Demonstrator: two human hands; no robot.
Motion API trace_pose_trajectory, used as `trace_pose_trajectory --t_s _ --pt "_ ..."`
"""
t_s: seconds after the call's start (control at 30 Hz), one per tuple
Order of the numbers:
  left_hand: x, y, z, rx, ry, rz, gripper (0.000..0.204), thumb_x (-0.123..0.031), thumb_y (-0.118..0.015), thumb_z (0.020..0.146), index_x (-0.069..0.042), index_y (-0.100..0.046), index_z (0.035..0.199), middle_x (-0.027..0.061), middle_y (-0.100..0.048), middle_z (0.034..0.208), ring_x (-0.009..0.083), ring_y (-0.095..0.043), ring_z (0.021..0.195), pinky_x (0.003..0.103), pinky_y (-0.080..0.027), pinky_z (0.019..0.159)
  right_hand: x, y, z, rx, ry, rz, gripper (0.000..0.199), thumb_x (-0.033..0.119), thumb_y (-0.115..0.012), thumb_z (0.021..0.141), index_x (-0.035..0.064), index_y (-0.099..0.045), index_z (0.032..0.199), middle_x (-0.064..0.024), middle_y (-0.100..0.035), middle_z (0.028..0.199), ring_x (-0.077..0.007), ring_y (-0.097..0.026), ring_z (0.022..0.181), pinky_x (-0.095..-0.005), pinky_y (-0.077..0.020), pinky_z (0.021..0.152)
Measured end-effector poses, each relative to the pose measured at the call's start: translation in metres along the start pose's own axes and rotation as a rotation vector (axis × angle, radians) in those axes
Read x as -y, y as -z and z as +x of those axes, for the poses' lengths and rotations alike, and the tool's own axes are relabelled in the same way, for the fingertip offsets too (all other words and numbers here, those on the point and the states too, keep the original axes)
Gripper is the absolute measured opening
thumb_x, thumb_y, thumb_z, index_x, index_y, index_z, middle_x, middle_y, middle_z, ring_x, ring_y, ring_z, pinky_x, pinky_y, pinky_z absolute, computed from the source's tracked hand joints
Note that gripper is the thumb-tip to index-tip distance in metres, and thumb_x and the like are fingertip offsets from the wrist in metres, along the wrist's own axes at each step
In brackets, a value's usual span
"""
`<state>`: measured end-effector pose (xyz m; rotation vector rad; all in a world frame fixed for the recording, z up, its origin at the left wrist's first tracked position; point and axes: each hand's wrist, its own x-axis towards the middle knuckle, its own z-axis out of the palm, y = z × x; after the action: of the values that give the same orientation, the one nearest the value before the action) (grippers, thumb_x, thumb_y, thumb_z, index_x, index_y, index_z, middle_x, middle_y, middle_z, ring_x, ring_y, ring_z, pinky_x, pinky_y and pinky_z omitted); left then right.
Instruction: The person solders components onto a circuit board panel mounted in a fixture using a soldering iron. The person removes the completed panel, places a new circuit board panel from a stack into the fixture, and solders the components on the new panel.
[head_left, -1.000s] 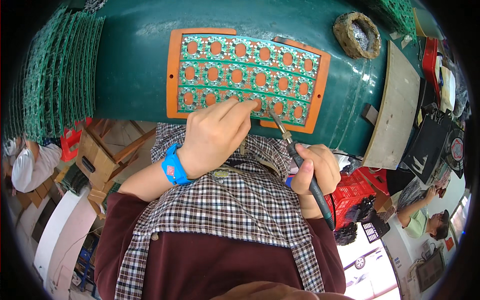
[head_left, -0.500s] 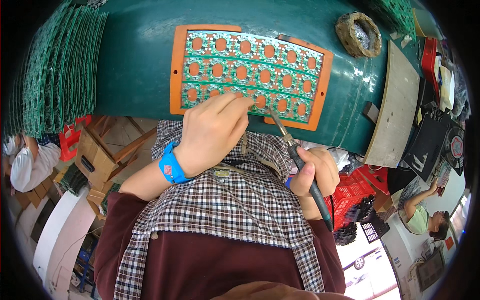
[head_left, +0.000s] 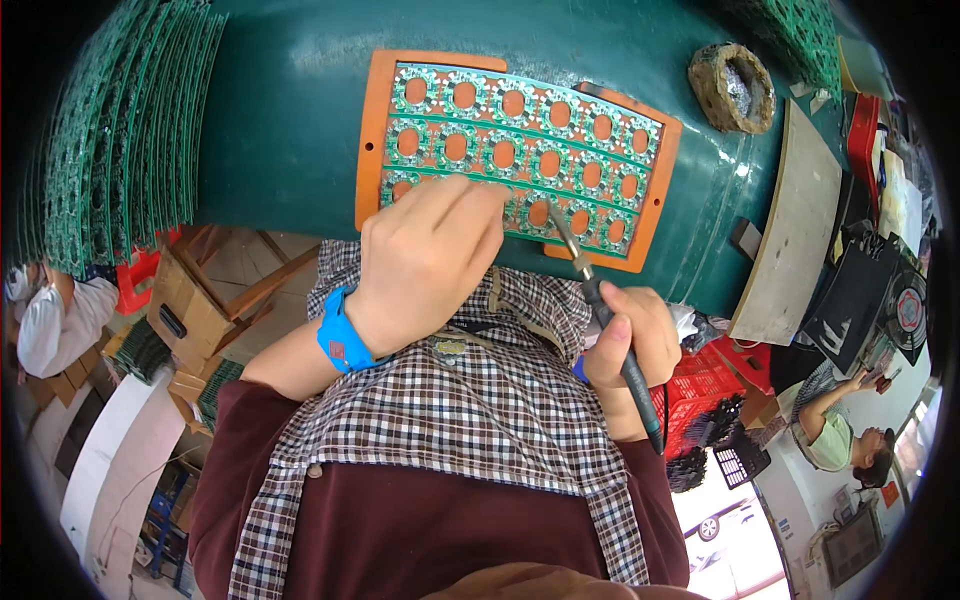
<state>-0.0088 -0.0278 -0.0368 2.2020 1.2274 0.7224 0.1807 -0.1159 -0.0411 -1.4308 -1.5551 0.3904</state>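
Note:
A panel of green circuit boards (head_left: 525, 170), in rows with round openings, lies in an orange fixture (head_left: 371, 150) on the green tabletop. Over the panel's near row, left of centre, my left hand (head_left: 425, 250) has thumb and fingers pinched together; what they hold, if anything, is hidden. A blue band (head_left: 345, 335) circles that wrist. My right hand (head_left: 637, 335) is wrapped round the dark handle of a soldering iron (head_left: 592, 290). The iron slants up and left, its tip at the near row beside an opening, close right of my left fingertips.
Many upright green circuit panels (head_left: 115, 140) stand in a row at the left. A rough brown bowl (head_left: 708, 90) sits far right, near a grey board (head_left: 785, 225). A red crate (head_left: 690, 395) is below the table's right edge. Another person (head_left: 832, 435) is at far right.
The whole scene has shifted slightly right and down in the picture. Against the panel, the iron's tip sits slightly farther away from me. Both hands keep their grips.

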Motion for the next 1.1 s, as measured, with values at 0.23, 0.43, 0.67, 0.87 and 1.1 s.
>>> trace_pose_trajectory --t_s 0.23,0.43,0.67,0.87,1.1 --pt "0.011 -0.017 0.008 -0.016 -0.018 0.070 0.019 -0.004 -0.067 0.073 -0.005 -0.062 0.092 0.0064 -0.060 0.083 0.0215 -0.062 0.070 0.031 -0.050 0.056 -0.001 -0.011 0.019 0.063 0.012 -0.045 0.015 0.008 -0.062 0.079 -0.0028 -0.067 0.088 -0.0106 -0.062 0.066 -0.0216 -0.059 0.054 -0.0294 -0.0469 0.049" --pt "0.009 0.002 0.016 0.036 -0.021 0.077 0.019 -0.003 -0.066 0.073 -0.005 -0.062 0.092 0.0070 -0.059 0.082 0.0215 -0.061 0.067 0.032 -0.051 0.056 0.001 -0.010 0.021 0.049 0.004 -0.036 0.015 0.007 -0.062 0.078 -0.0031 -0.067 0.089 -0.0111 -0.062 0.067 -0.0216 -0.059 0.054 -0.0297 -0.0470 0.050" --pt "0.021 -0.015 0.037 -0.080 0.039 0.084 0.018 -0.004 -0.066 0.073 -0.005 -0.062 0.091 0.0068 -0.059 0.083 0.0225 -0.061 0.068 0.032 -0.052 0.058 -0.004 -0.020 0.046 0.052 -0.038 -0.047 0.017 0.004 -0.064 0.076 -0.0035 -0.068 0.091 -0.0117 -0.063 0.070 -0.0214 -0.060 0.058 -0.0292 -0.0483 0.053" --pt "0.022 -0.010 0.041 -0.012 -0.020 0.062 0.016 -0.003 -0.066 0.074 -0.005 -0.061 0.088 0.0070 -0.059 0.082 0.0228 -0.061 0.068 0.033 -0.052 0.058 -0.005 -0.020 0.048 0.081 -0.052 -0.067 0.015 0.004 -0.064 0.076 -0.0034 -0.068 0.089 -0.0112 -0.064 0.070 -0.0213 -0.061 0.058 -0.0289 -0.0490 0.053" --pt "0.025 -0.011 0.046 -0.116 0.079 0.029 0.013 -0.002 -0.064 0.076 -0.004 -0.062 0.088 0.0078 -0.058 0.079 0.0243 -0.059 0.065 0.034 -0.049 0.057 -0.003 -0.026 0.060 0.090 0.007 -0.051 0.015 0.004 -0.063 0.077 -0.0035 -0.067 0.089 -0.0106 -0.063 0.067 -0.0213 -0.060 0.056 -0.0291 -0.0487 0.052"
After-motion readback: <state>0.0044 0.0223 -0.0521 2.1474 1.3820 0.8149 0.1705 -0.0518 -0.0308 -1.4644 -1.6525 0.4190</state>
